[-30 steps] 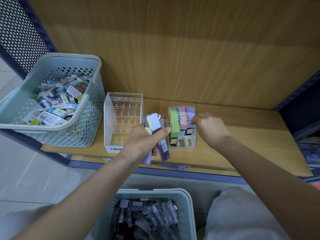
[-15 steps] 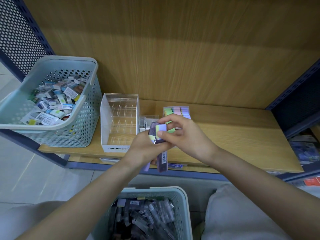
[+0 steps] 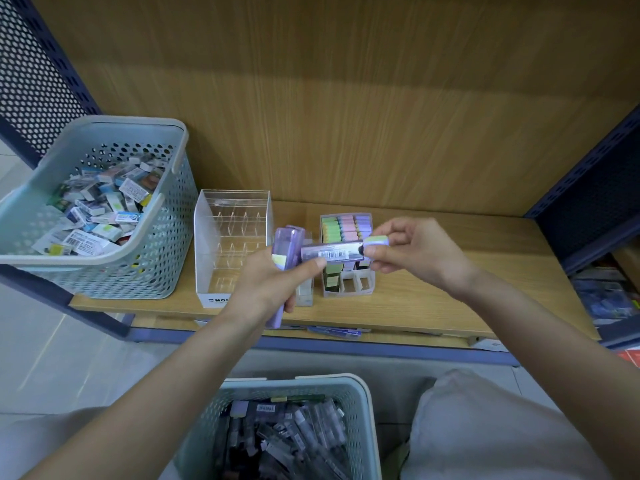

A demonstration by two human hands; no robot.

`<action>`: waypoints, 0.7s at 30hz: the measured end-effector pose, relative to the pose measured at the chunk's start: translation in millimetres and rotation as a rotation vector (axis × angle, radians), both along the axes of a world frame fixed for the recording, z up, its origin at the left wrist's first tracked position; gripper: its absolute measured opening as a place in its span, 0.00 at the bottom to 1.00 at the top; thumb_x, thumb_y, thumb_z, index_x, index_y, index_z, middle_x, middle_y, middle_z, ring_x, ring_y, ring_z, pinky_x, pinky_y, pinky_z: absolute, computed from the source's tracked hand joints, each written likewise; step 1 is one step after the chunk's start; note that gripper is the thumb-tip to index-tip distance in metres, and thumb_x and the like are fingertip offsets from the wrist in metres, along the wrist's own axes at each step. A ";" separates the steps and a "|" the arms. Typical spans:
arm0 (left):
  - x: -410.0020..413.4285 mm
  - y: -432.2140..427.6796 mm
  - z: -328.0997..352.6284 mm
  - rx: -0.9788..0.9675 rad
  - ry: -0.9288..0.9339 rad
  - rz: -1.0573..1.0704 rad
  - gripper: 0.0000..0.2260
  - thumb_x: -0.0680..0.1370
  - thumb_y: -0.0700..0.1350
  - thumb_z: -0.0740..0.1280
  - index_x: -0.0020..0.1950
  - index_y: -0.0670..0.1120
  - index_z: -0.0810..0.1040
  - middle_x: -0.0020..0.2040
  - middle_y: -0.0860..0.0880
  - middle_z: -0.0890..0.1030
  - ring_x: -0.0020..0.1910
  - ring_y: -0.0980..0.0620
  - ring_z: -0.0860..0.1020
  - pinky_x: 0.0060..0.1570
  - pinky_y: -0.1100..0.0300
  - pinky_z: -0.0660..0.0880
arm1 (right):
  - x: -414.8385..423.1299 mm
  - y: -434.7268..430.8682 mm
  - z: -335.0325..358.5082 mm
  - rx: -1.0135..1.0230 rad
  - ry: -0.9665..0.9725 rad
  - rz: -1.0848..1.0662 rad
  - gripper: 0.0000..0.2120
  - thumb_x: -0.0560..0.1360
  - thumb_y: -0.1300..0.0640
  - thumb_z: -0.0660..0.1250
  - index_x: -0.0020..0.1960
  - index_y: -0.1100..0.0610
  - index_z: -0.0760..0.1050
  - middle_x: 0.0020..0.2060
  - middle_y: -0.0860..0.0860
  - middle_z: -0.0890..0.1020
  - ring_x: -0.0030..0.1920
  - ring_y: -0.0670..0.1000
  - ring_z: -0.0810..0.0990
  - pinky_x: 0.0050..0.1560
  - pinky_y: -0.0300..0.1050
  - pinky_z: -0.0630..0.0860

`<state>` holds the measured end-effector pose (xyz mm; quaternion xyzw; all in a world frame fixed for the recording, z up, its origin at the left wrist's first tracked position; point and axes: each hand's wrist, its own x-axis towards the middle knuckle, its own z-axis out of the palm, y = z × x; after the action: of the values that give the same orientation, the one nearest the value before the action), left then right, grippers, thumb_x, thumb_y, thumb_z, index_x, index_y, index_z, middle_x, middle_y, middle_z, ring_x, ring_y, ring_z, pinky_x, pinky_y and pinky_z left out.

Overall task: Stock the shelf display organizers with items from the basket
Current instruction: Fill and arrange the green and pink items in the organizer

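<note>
My one head-worn camera looked forward and down, close over the wooden shelf [image 3: 467,299], basket [image 3: 322,378] at the bottom edge.

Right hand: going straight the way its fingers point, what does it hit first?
The right hand points left along the purple case it pinches. First in line: the left hand, gripping a bundle of cases, its thumb seemingly on that case. Depth is unclear.

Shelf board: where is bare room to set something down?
The shelf board is bare from the filled organizer right to the blue side panel. The left end is crowded: basket, clear organizer, left hand and right hand holding purple cases.
</note>
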<state>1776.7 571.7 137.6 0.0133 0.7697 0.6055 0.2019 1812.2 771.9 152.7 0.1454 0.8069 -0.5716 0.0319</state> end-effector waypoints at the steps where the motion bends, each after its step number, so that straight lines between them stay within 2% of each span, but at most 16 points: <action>1: -1.6 -0.2 0.8 0.024 0.019 0.024 0.05 0.74 0.45 0.71 0.43 0.45 0.79 0.29 0.45 0.78 0.18 0.56 0.65 0.21 0.66 0.67 | -0.5 4.2 -2.7 0.014 0.007 -0.032 0.10 0.70 0.63 0.72 0.50 0.61 0.76 0.34 0.53 0.82 0.31 0.44 0.81 0.35 0.34 0.79; 2: -3.5 -0.4 1.0 0.031 0.035 0.039 0.05 0.74 0.45 0.71 0.43 0.45 0.78 0.34 0.44 0.79 0.19 0.55 0.65 0.21 0.66 0.67 | -1.5 9.8 -5.0 0.052 0.048 -0.087 0.09 0.70 0.62 0.72 0.49 0.60 0.77 0.35 0.53 0.82 0.31 0.45 0.80 0.35 0.33 0.78; 4: -6.1 -0.1 0.0 0.014 0.053 0.046 0.06 0.75 0.46 0.69 0.42 0.45 0.76 0.34 0.45 0.77 0.18 0.56 0.65 0.21 0.66 0.67 | -3.3 21.2 -8.3 0.277 0.148 -0.170 0.05 0.71 0.61 0.72 0.46 0.57 0.79 0.34 0.51 0.80 0.32 0.46 0.78 0.35 0.28 0.73; 6: -7.1 1.3 -1.5 -0.004 0.038 0.038 0.07 0.76 0.47 0.68 0.42 0.46 0.74 0.32 0.47 0.75 0.19 0.55 0.67 0.22 0.66 0.68 | -4.4 29.2 -15.1 0.522 0.172 -0.135 0.02 0.72 0.61 0.71 0.44 0.55 0.80 0.34 0.48 0.79 0.33 0.44 0.77 0.37 0.25 0.69; 7: -7.2 2.2 -2.1 -0.014 0.019 0.035 0.06 0.77 0.47 0.67 0.43 0.47 0.73 0.32 0.47 0.74 0.19 0.55 0.67 0.22 0.66 0.68 | -5.6 32.0 -21.4 0.581 0.161 -0.093 0.02 0.72 0.61 0.70 0.44 0.55 0.80 0.34 0.47 0.79 0.34 0.43 0.77 0.38 0.24 0.68; 10: -6.6 4.9 -2.5 -0.002 -0.060 0.044 0.04 0.78 0.46 0.66 0.49 0.47 0.72 0.32 0.50 0.73 0.19 0.56 0.67 0.23 0.66 0.69 | -12.4 34.2 -40.9 0.643 0.100 0.001 0.04 0.74 0.60 0.68 0.48 0.58 0.81 0.35 0.48 0.77 0.39 0.51 0.79 0.38 0.29 0.67; 12: -7.5 6.4 -1.6 0.022 -0.115 0.054 0.05 0.77 0.43 0.64 0.52 0.46 0.71 0.35 0.50 0.73 0.19 0.55 0.68 0.25 0.64 0.69 | -17.6 32.1 -50.1 0.643 0.088 0.034 0.04 0.75 0.59 0.67 0.48 0.58 0.80 0.34 0.49 0.78 0.41 0.53 0.79 0.42 0.40 0.70; 15: -8.1 8.0 0.0 0.080 -0.167 0.073 0.07 0.77 0.41 0.63 0.54 0.43 0.70 0.37 0.47 0.73 0.19 0.54 0.69 0.22 0.63 0.70 | -23.1 29.0 -62.3 0.686 0.035 0.097 0.04 0.77 0.59 0.64 0.45 0.56 0.77 0.38 0.53 0.80 0.41 0.58 0.78 0.43 0.49 0.74; 17: -7.8 8.8 0.0 0.085 -0.171 0.072 0.07 0.78 0.40 0.62 0.54 0.41 0.69 0.37 0.46 0.73 0.20 0.54 0.70 0.21 0.65 0.69 | -25.1 28.7 -68.0 0.746 0.000 0.129 0.07 0.78 0.60 0.62 0.42 0.55 0.74 0.39 0.53 0.79 0.40 0.58 0.76 0.40 0.49 0.72; 21: -7.3 8.7 -1.0 0.057 -0.183 0.047 0.06 0.79 0.40 0.61 0.55 0.43 0.68 0.40 0.47 0.73 0.22 0.54 0.72 0.23 0.64 0.72 | -31.1 30.1 -69.1 0.795 0.024 0.122 0.05 0.78 0.62 0.60 0.46 0.59 0.74 0.41 0.51 0.78 0.42 0.55 0.76 0.39 0.48 0.70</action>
<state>1769.4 580.4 136.6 -0.0545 0.7306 0.6303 0.2568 1781.0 802.0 83.6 0.0917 0.9726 -0.2137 -0.0025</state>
